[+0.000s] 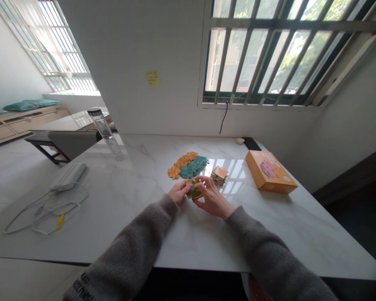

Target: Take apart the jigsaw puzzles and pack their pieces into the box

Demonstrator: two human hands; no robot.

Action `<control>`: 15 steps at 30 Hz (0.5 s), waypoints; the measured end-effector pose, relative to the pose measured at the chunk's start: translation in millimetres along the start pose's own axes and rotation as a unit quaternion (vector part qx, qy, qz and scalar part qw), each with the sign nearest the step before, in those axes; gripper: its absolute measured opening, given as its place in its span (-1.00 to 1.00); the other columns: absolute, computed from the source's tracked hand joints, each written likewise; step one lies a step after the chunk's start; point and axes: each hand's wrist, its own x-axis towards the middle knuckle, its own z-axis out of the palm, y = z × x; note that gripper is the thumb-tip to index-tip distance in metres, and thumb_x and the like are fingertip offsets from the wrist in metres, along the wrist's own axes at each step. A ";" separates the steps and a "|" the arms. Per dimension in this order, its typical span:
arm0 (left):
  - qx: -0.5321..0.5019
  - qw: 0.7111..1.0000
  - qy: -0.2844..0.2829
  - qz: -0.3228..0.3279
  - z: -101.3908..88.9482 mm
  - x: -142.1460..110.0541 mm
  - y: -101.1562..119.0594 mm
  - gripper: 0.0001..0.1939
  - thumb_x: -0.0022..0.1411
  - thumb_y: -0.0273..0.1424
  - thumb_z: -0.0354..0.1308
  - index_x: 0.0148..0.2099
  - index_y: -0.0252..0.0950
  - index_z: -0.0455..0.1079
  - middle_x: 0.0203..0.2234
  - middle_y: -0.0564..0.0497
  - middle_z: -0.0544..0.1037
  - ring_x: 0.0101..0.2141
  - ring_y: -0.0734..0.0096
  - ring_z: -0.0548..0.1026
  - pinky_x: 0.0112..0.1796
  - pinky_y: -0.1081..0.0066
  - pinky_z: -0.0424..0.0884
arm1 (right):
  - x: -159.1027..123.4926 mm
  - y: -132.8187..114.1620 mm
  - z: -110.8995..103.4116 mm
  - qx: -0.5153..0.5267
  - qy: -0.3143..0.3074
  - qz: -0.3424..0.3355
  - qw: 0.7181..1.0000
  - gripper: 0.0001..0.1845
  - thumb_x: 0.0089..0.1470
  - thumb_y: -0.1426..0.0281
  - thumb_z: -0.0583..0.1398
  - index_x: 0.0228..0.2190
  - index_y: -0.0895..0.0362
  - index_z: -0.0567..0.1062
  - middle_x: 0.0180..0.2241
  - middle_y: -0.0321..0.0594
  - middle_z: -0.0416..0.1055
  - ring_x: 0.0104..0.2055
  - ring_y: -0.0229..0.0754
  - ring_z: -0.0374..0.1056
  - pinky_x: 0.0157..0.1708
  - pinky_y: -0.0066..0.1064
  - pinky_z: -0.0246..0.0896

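Observation:
Between both hands, just above the table's middle, is a small stack of puzzle pieces (194, 193) with green and yellow faces. My left hand (179, 191) grips its left edge, thumb on top. Curled over the top and right side are the fingers of my right hand (211, 198). Right behind the hands lie overlapping teal puzzle pieces (192, 166) and a row of orange puzzle pieces (183, 161). Another pile of puzzle pieces (219, 174), pink and cream on top, stands beside my right hand. How many pieces I hold is hidden.
An orange box (269, 172) lies at the right. A clear bottle (100, 124) stands at the back left. Nearer on the left are a white power strip (68, 175) and its looped cable (65, 205). A black flat object (251, 144) rests by the wall.

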 end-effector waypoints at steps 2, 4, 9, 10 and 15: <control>-0.011 1.000 0.016 -0.003 -4.6 1.6 -0.3 -0.37 0.03 0.07 0.32 -0.09 -0.37 0.42 -0.26 -0.11 0.61 -0.22 0.22 0.58 -0.12 0.25 0.48 | -2.7 7.4 -0.2 0.068 -0.003 0.030 0.997 -0.49 0.04 0.39 0.27 0.02 0.07 0.27 0.11 0.03 0.18 0.11 0.04 0.23 0.04 -0.05 0.30; -0.017 1.000 0.021 -0.003 -6.7 2.3 -0.2 -0.39 0.03 0.05 0.33 -0.10 -0.36 0.41 -0.27 -0.11 0.62 -0.24 0.22 0.59 -0.13 0.24 0.49 | -5.0 13.1 4.0 0.162 -0.007 0.099 0.982 -0.41 0.12 0.34 0.22 0.13 0.08 0.16 -0.02 -0.03 0.31 -0.14 -0.09 0.38 -0.18 -0.19 0.40; 0.032 0.999 0.019 0.019 -0.9 -1.1 0.2 -0.39 0.08 0.00 0.30 -0.01 -0.36 0.36 -0.19 -0.16 0.60 -0.19 0.20 0.58 -0.13 0.24 0.48 | -6.4 18.9 18.1 0.340 -0.046 0.202 0.917 -0.49 0.22 0.27 0.11 0.16 0.09 0.18 -0.33 -0.24 0.42 -0.45 -0.24 0.35 -0.45 -0.40 0.34; 0.067 0.997 0.028 0.027 0.2 -2.5 0.7 -0.37 0.09 -0.01 0.29 0.04 -0.36 0.33 -0.19 -0.16 0.59 -0.20 0.22 0.57 -0.16 0.26 0.49 | -5.9 20.2 18.1 0.345 -0.047 0.208 0.914 -0.53 0.23 0.24 0.11 0.13 0.10 0.24 -0.33 -0.23 0.44 -0.45 -0.24 0.36 -0.45 -0.40 0.35; 0.322 0.943 0.008 0.084 -4.8 -7.4 1.7 -0.38 0.06 -0.19 0.33 0.12 -0.33 0.33 -0.27 -0.09 0.54 -0.29 0.26 0.52 -0.22 0.26 0.47 | -4.6 34.7 6.5 0.261 -0.035 0.195 0.945 -0.52 0.26 0.16 0.05 0.10 0.14 0.39 -0.05 -0.07 0.49 -0.02 -0.02 0.42 0.04 -0.11 0.32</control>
